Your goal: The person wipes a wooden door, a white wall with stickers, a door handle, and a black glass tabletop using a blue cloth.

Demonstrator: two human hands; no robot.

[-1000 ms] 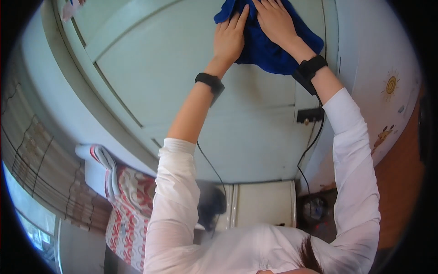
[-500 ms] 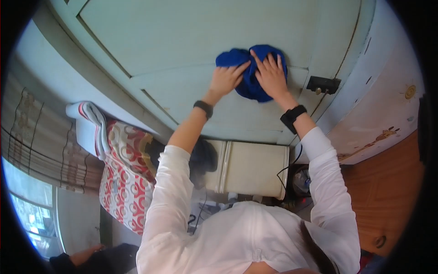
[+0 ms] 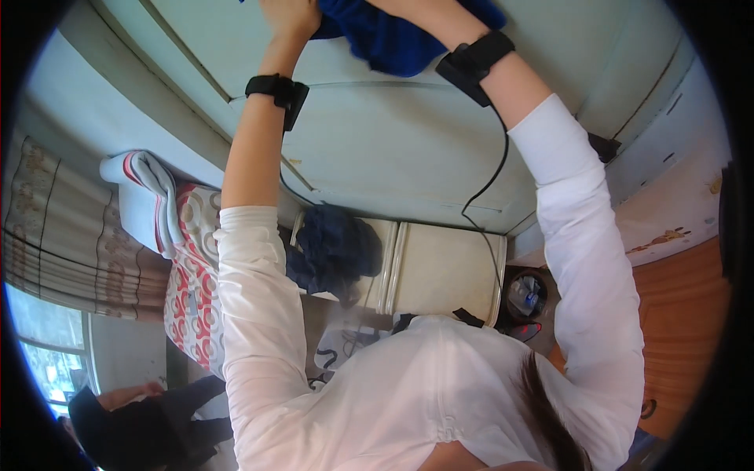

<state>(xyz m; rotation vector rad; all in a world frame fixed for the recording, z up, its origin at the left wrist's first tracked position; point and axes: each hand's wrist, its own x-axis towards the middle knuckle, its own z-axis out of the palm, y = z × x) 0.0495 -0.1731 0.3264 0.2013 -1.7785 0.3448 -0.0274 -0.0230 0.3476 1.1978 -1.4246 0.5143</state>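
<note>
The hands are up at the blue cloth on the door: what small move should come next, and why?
Probably a short downward stroke of the blue cloth along the pale green door: the left hand and right hand are at the picture's top edge, and bare door surface shows below the cloth.

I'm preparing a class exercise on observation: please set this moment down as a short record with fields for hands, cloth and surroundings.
Left hand: overlaps the blue cloth; fingers beyond the top edge
Right hand: mostly cut off above the cloth's visible part
Grip: cannot be told
Wrists: black left band, black right band
Behind cloth: pale green panelled surface
Below: dark bundle, cream-topped unit
Far left: patterned curtain
Lower left: another person, dark clothing
</note>
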